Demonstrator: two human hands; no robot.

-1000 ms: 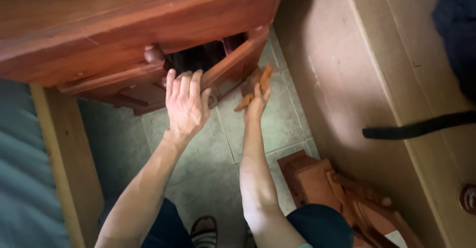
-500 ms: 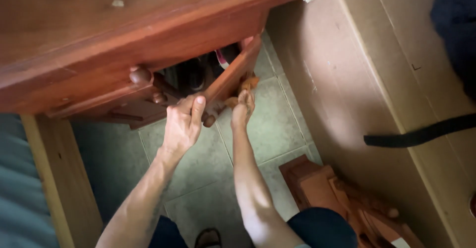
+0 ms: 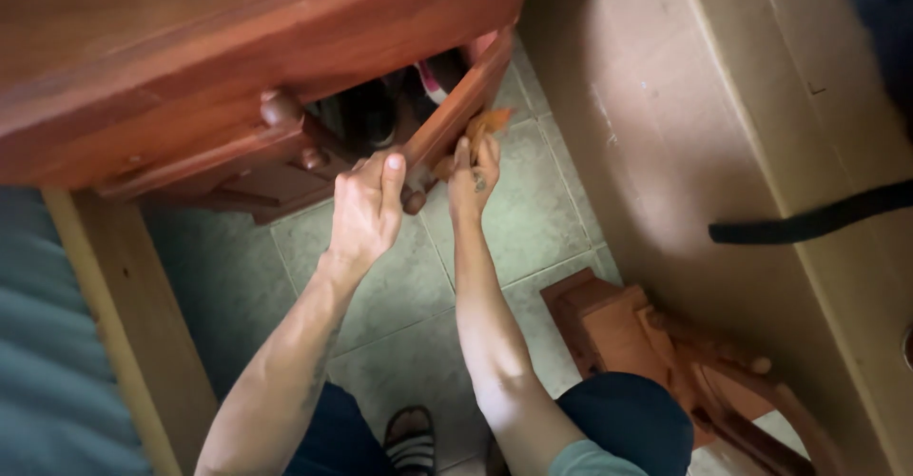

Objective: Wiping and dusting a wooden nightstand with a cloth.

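Fingers of the left hand (image 3: 366, 212) curl over the top edge of the open drawer (image 3: 455, 115), gripping it beside its round knob (image 3: 414, 200). Right hand (image 3: 473, 183) pinches an orange cloth (image 3: 482, 126) against the drawer front. Dark items lie inside, under the wooden desk (image 3: 190, 48). Green tiles (image 3: 518, 219) below.

Two hands (image 3: 366, 212); one orange cloth (image 3: 483, 126); three wooden knobs (image 3: 281, 108)

I see one package: a big tan cardboard box (image 3: 742, 143) lying flat on the right, a black strap (image 3: 808, 221) across it. No labels, signs or screens.
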